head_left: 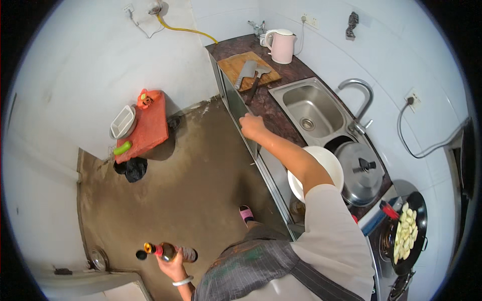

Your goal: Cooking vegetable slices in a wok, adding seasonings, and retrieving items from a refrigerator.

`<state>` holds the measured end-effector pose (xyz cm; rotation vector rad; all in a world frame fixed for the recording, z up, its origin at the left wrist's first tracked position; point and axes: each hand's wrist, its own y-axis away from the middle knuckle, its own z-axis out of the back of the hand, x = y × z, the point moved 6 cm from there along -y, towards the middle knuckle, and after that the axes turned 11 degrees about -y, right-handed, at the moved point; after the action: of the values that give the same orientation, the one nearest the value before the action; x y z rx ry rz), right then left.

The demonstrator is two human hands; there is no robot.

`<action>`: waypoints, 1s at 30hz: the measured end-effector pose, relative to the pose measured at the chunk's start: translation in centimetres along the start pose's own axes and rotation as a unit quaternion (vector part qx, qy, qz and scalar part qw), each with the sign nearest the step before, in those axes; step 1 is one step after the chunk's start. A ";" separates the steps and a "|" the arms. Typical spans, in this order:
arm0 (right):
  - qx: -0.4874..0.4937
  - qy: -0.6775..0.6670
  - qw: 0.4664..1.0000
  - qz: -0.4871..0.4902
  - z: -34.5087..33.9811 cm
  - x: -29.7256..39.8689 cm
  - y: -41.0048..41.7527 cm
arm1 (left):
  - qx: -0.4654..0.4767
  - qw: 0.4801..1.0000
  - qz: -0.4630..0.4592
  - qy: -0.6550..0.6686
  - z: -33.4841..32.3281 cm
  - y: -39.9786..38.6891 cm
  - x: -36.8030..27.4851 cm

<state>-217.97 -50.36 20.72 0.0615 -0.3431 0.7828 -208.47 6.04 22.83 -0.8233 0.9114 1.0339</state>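
Note:
My left hand is closed around a brown glass bottle with a label and a red neck, low at the left over the floor; its dark cap appears tipped beside the mouth. At the counter's front edge, my right hand is curled, and whether it holds anything small cannot be told. Close to that hand lies a spatula's dark handle, its head on a wooden cutting board beside a cleaver. Pale sliced pieces fill part of a black wok on the stove at the right.
Along the counter stand a pink kettle, a steel sink with a faucet, a white bowl under my right arm and a lidded pot. A red-covered table by the wall bears a white basket and a green vegetable.

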 end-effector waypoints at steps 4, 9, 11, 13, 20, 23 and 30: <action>-0.023 0.044 0.998 -0.035 -1.0 -5.8 -9.2 | -0.044 0.997 0.055 -0.031 -0.9 -5.1 0.0; -0.033 0.214 0.974 0.061 -4.1 -10.2 -16.8 | -0.038 0.997 0.059 -0.037 -3.7 -11.2 0.3; 0.013 0.235 0.969 0.070 -5.9 -11.6 -19.4 | -0.055 0.998 0.035 -0.007 -4.9 -13.2 0.4; 0.057 0.253 0.962 0.084 -7.7 -11.6 -21.0 | -0.052 0.998 0.036 -0.005 -5.7 -14.6 0.6; 0.180 0.387 0.899 0.099 -10.6 -12.3 -23.1 | 0.000 0.998 -0.003 -0.058 -6.8 -17.9 1.8; 0.142 0.355 0.918 0.109 -8.5 -13.7 -22.3 | 0.021 1.000 0.004 -0.022 -8.0 -17.7 1.3; -0.092 0.226 0.953 0.179 9.4 -5.9 -12.5 | 0.095 0.995 -0.038 0.020 -9.9 -17.1 -2.4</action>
<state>-215.70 -64.97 28.61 -0.3614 0.0134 1.0914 -195.09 -8.74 23.36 -0.7161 0.9890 0.8520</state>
